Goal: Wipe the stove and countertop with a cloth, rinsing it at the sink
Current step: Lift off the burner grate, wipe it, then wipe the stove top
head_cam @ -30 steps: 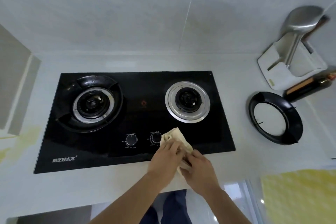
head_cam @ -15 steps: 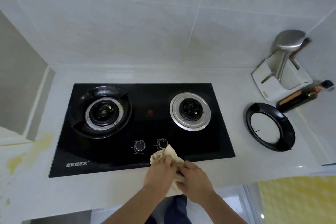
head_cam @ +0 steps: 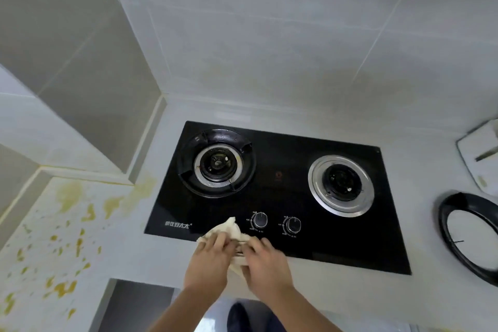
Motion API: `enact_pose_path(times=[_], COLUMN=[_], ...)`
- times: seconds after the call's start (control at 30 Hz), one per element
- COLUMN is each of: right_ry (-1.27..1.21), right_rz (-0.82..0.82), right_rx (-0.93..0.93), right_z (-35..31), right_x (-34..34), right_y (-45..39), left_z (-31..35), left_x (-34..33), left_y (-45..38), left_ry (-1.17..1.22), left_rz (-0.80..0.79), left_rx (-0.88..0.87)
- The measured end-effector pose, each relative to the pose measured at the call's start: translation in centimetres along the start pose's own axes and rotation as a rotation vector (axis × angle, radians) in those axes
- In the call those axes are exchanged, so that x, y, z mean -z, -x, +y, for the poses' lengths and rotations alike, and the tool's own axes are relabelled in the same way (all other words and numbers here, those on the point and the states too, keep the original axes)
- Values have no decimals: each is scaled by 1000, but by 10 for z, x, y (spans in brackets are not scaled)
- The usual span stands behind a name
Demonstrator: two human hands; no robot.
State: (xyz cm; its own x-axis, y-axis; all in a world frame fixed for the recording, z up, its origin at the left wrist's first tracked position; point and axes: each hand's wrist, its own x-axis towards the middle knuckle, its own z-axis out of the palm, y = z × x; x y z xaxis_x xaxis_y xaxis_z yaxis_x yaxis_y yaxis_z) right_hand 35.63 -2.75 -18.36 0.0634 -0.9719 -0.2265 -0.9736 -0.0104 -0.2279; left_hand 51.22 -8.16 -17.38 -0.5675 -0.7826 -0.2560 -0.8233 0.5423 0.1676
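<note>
A black glass stove (head_cam: 280, 159) with two burners is set into the pale countertop (head_cam: 140, 253). At its front edge, left of the two knobs, lies a cream cloth (head_cam: 229, 230). My left hand (head_cam: 208, 261) and my right hand (head_cam: 265, 261) meet over the cloth and hold it between them, fingers curled on its near part. The cloth's far corner sticks up beyond my fingers. Yellow stains (head_cam: 67, 240) speckle the countertop to the left of the stove.
A loose black pan-support ring (head_cam: 469, 240) lies on the counter right of the stove. A white holder (head_cam: 477, 153) stands at the right edge. The left burner (head_cam: 217, 163) carries its black ring; the right burner (head_cam: 341, 184) shows only a steel plate. Tiled walls rise behind and left.
Both hands and the cloth have slid left along the stove's front edge, from under the right knob to left of the left knob. The view has swung left, revealing the stained counter.
</note>
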Motion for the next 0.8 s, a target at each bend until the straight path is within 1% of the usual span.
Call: enact_pose_path(times=[0.07,0.17,0.27,0.37,0.47,0.57,0.67,0.8], right_ry=[49,105,102,91,141,152,172,125], right_rz=[-18,-50,-27,-66,-83,-83,-127,-98], right_rx=[41,49,53,49,124,155,164,174], right_z=[-15,-25,-19,-8,-5,-9,-17,-28], right_x=[1,2,4,2,3,6,10,10], right_y=[-12,-25,-29,-27,-36,-53,-64,-72], left_z=[-15,-22,-23,-29,-38,-44,-47,-66], left_x=[-3,0,1,-5,-4,0,-3,-5], left_y=[8,4,-10,-21,-29,-33,-30,-29], left_ry=[-6,-30,-115,-170,-217,-308,-283,-259], left_rz=[12,-44,-59,-124,-192,-161,-121,-33], left_rx=[60,94,2,-103,-154,-104,-41,-51])
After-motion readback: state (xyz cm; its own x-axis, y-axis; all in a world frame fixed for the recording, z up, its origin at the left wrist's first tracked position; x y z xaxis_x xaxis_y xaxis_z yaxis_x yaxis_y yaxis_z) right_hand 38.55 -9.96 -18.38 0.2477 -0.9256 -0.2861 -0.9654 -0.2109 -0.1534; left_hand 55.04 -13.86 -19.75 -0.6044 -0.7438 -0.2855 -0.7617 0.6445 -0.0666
